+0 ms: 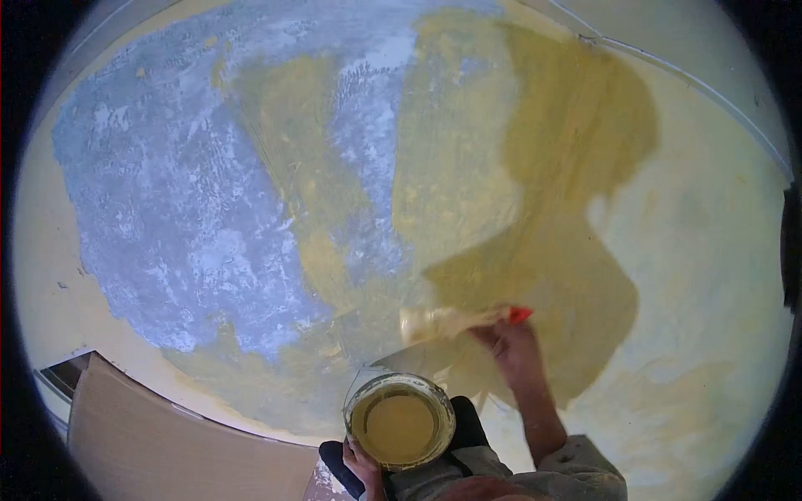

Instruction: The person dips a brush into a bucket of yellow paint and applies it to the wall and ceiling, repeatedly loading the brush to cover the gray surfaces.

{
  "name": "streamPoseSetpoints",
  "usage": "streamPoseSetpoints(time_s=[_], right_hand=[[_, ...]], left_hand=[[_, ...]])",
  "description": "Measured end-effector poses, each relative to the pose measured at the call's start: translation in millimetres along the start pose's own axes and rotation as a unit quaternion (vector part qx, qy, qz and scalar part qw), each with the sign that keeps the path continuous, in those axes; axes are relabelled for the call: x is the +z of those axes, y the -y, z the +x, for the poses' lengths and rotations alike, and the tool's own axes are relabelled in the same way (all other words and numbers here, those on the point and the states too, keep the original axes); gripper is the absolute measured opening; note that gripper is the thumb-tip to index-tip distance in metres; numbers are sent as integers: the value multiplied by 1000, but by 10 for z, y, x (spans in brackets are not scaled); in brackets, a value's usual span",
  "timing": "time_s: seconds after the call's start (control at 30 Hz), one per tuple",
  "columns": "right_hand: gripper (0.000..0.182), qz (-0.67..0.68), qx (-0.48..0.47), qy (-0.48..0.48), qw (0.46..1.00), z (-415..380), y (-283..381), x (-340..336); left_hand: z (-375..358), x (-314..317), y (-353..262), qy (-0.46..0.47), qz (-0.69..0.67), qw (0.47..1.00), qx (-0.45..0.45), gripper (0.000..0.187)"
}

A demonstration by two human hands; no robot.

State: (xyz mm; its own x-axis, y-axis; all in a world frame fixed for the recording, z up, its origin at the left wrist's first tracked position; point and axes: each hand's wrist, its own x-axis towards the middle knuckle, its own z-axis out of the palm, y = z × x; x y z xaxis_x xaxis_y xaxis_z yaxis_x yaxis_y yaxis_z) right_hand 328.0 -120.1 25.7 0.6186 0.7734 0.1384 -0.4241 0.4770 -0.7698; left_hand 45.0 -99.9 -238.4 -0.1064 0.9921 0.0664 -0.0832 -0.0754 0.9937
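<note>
My right hand (511, 344) is closed around a paintbrush (430, 324) with a red-tipped handle. Its pale, blurred bristle end points left, at or close to the wall (451, 167), though contact is hard to tell. Below it, my left hand (364, 464) grips the near-left side of a round bucket (448, 402). Inside the bucket is yellowish paint (399, 426), and a thin wire handle rises along its left rim. The wall is coated yellow in the middle and right, with a bare grey-blue patch (175, 192) at the left.
A brown board (192, 442) stands at the lower left, with a dark gap (65, 373) beside its upper corner. My shadow (576, 125) falls across the wall's right half. A dark object (789, 246) sits at the far right edge. My knees (469, 422) flank the bucket.
</note>
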Motion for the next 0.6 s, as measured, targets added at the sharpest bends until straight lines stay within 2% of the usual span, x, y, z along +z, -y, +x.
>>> streamPoseSetpoints(time_s=[0.07, 0.1, 0.13, 0.17, 0.2, 0.27, 0.3, 0.4, 0.43, 0.5, 0.6], right_hand=[[22, -75, -160, 45, 983, 123, 473, 218], [21, -138, -271, 55, 951, 186, 692, 392], [22, -198, -378, 65, 902, 255, 919, 570], [23, -276, -494, 93, 819, 324, 1137, 760], [25, -348, -595, 118, 715, 390, 1333, 940], [25, -413, -648, 99, 632, 518, 1650, 1228], [25, -417, -667, 114, 607, 633, 1778, 1287], [25, -421, -704, 133, 556, 961, 2047, 1354], [26, -425, -720, 137, 532, 1043, 2093, 1359], [25, -424, -723, 132, 529, 1133, 2140, 1370], [25, -404, -736, 152, 522, 1248, 2211, 1411]], left_hand=[[-15, 34, -49, -32, 35, 999, -24, 46], [-34, 32, -78, -64, 74, 994, -52, 47], [-31, 24, -64, -61, 74, 994, -51, 47], [-22, 14, -33, -58, 76, 995, -35, 47], [-27, 3, -22, -54, 79, 995, -20, 48], [-29, 34, -104, -41, 27, 998, -31, 47], [-24, 49, -133, -32, -25, 998, -42, 47], [9, -26, 311, -43, -39, 998, -18, 46], [7, -2, 189, -42, -41, 998, -16, 46], [-46, 21, -41, -66, 80, 995, 5, 45], [-32, -32, 107, -53, 145, 986, 58, 44]])
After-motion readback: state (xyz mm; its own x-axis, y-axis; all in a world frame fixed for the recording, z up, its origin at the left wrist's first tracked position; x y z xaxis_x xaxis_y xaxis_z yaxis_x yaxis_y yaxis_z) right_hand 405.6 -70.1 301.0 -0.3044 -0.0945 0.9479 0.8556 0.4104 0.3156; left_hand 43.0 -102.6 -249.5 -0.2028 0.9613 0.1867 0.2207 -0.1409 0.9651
